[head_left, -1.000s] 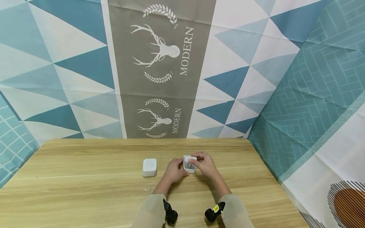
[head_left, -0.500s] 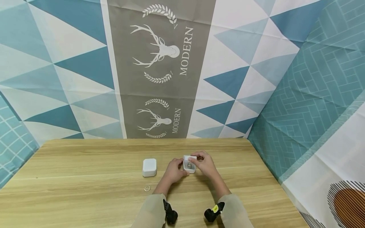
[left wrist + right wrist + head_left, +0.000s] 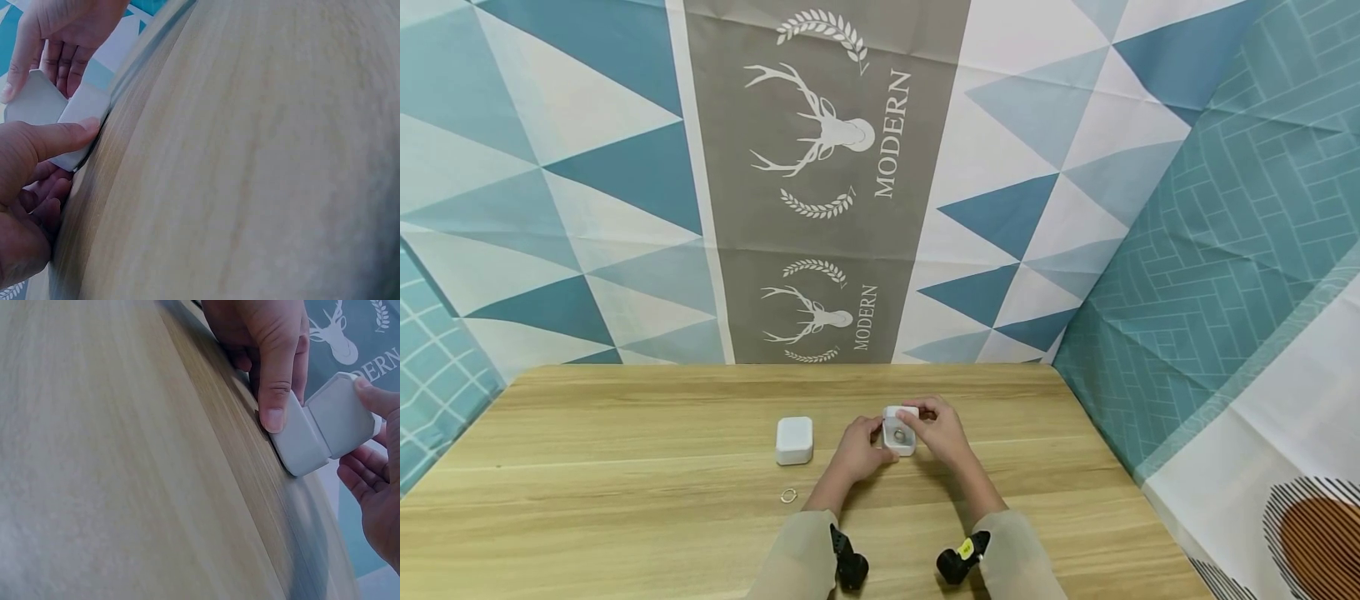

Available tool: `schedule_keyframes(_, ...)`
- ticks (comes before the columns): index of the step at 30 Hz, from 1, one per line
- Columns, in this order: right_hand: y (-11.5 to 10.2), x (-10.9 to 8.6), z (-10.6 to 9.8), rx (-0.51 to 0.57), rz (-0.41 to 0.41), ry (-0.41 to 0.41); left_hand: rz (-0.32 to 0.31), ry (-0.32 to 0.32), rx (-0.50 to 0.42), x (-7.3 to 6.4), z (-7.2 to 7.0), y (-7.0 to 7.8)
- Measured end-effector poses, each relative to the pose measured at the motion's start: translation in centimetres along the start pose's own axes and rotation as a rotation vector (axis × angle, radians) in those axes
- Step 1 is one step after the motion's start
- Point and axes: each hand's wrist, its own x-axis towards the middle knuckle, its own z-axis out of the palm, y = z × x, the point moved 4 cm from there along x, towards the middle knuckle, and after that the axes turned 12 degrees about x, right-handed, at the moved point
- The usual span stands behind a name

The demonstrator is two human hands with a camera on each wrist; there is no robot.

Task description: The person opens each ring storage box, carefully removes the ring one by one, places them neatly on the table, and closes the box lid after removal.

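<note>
A small white ring box [image 3: 899, 451] stands on the table with its hinged lid raised. Inside it sits a ring [image 3: 898, 434], small in the head view. My left hand [image 3: 856, 450] grips the base from the left, its thumb on the front, as the left wrist view shows on the box base [image 3: 84, 112]. From the right, my right hand [image 3: 943, 435] pinches the lid [image 3: 342, 415] between thumb and fingers. The ring is hidden in both wrist views.
On the wooden table [image 3: 625, 467], left of my hands, stands a second white box [image 3: 794, 442], closed. Nearer me lies a loose gold-coloured ring [image 3: 788, 496]. A patterned cloth [image 3: 808, 208] hangs behind the table's back edge.
The lid and the right thumb on it have shifted very slightly backward, and more of the box's inside shows. My left hand stays in place.
</note>
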Motion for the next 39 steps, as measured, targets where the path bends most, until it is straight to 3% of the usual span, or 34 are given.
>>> schedule_keyframes(34,-0.7,0.3,0.3,-0.007,0.033,0.025,0.026,0.021,0.032,-0.2,-0.2,0.2)
schedule_keyframes(39,-3.7,-0.8,0.4,-0.005,0.042,0.004,0.028,0.02,0.026,-0.2,-0.2,0.2)
